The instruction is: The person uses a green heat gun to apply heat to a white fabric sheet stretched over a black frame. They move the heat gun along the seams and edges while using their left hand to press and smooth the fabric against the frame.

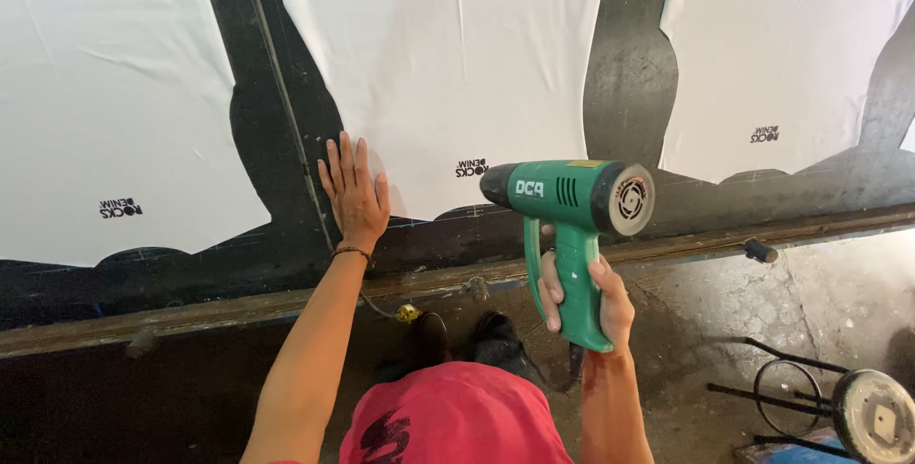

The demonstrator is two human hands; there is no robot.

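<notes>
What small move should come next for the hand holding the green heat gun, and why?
Probably swing the green heat gun left toward the edge of the white fabric piece. The right hand holds it with its nozzle pointing left, while the left hand lies flat on the black table beside that edge.

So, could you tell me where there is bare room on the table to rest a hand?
Bare black table lies beside the left hand, between white fabric panels, and again above the green heat gun in the right hand. Elsewhere fabric covers it.
</notes>
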